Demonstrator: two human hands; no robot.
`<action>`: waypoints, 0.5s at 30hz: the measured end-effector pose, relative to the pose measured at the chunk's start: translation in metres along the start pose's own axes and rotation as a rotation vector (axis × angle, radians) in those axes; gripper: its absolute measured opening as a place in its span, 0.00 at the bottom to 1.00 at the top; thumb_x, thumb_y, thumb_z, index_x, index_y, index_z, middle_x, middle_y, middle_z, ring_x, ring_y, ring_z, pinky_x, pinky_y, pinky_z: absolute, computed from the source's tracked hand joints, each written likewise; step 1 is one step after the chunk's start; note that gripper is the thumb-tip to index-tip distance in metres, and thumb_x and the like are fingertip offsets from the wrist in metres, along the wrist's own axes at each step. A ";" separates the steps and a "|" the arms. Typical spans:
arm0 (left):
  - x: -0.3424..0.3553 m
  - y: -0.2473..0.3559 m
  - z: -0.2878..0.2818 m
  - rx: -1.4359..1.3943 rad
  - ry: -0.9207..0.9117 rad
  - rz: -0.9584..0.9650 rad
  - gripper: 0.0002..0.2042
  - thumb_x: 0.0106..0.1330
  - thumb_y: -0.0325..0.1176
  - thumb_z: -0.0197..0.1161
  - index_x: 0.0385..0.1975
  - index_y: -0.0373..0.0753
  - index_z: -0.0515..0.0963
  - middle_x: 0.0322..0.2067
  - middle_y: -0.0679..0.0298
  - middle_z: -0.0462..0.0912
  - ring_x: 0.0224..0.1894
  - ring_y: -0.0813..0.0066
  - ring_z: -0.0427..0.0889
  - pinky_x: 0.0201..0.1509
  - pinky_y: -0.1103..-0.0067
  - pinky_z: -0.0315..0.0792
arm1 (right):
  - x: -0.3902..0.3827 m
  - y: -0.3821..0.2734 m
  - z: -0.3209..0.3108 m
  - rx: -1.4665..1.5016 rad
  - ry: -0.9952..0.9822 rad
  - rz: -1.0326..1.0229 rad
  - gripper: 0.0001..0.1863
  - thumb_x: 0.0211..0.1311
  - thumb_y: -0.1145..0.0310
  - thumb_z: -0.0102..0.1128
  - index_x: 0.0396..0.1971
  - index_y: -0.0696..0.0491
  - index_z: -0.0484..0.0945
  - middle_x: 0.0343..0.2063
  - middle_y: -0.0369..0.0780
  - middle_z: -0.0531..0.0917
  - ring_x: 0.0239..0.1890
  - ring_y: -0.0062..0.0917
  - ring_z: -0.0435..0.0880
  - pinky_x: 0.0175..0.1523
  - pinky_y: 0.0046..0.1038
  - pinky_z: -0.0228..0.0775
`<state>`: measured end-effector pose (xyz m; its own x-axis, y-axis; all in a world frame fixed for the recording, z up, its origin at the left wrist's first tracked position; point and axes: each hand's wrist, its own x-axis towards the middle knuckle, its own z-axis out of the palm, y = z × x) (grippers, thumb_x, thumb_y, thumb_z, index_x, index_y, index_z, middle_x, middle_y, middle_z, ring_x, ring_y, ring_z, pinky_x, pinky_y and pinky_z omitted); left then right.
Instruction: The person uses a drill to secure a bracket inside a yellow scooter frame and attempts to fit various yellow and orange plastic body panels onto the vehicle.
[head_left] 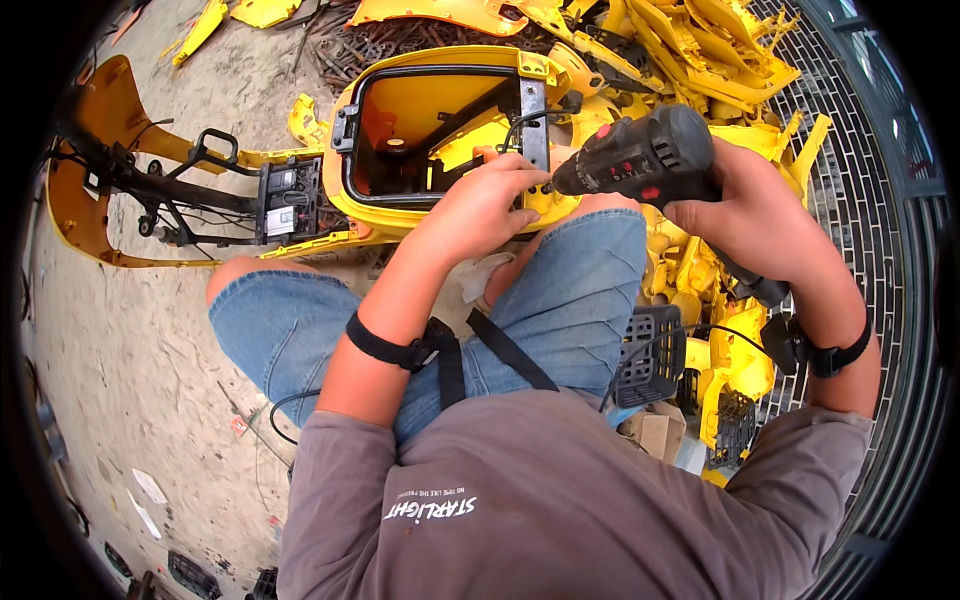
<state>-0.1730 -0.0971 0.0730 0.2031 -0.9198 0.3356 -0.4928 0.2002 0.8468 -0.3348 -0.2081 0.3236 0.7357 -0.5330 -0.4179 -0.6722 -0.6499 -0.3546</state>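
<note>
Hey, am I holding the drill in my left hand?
No, your right hand grips the black drill, while your left hand is at the edge of the yellow body.

White lettering [433, 508] stands on the grey-brown shirt [590, 500] — small red markings [628, 168] on the black drill [645, 150].

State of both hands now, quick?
Right hand: closed around the black drill.
Left hand: part-curled near the drill's tip; whether it holds anything can't be told.

Grey-brn short-sleeve T-shirt [580, 500] w/ white chest print [435, 508], blue denim shorts [570, 310], blk buckled L-forearm strap [378, 347], blk R-forearm strap [846, 357], blk module [785, 345], thin blk cable [718, 326]
</note>
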 end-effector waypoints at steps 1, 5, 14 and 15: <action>0.000 0.001 0.000 0.001 -0.002 -0.007 0.22 0.58 0.26 0.70 0.55 0.35 0.80 0.50 0.56 0.80 0.53 0.53 0.81 0.59 0.67 0.75 | -0.002 -0.002 0.001 0.037 -0.002 -0.005 0.24 0.58 0.81 0.66 0.57 0.61 0.76 0.47 0.37 0.85 0.49 0.19 0.82 0.56 0.26 0.75; -0.002 -0.001 0.003 -0.005 0.016 -0.003 0.23 0.58 0.25 0.71 0.55 0.33 0.79 0.49 0.55 0.79 0.53 0.53 0.80 0.58 0.69 0.74 | -0.004 -0.007 0.002 0.081 0.000 -0.024 0.24 0.58 0.80 0.66 0.56 0.61 0.76 0.45 0.37 0.85 0.46 0.18 0.82 0.54 0.26 0.75; -0.003 0.001 0.004 0.008 0.006 -0.034 0.22 0.59 0.25 0.68 0.56 0.35 0.80 0.51 0.55 0.79 0.54 0.52 0.81 0.59 0.67 0.75 | 0.000 -0.009 0.004 0.011 0.047 -0.063 0.20 0.56 0.72 0.69 0.47 0.63 0.78 0.37 0.45 0.86 0.39 0.25 0.84 0.47 0.31 0.76; -0.002 0.001 0.003 0.005 0.001 -0.037 0.23 0.59 0.24 0.68 0.57 0.35 0.80 0.52 0.55 0.79 0.54 0.52 0.81 0.60 0.67 0.75 | -0.002 -0.010 0.005 0.001 0.052 -0.043 0.20 0.56 0.72 0.69 0.47 0.64 0.78 0.37 0.45 0.87 0.39 0.25 0.84 0.47 0.31 0.76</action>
<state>-0.1763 -0.0965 0.0723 0.2222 -0.9264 0.3040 -0.4887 0.1640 0.8569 -0.3297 -0.1985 0.3240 0.7673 -0.5320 -0.3581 -0.6398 -0.6725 -0.3719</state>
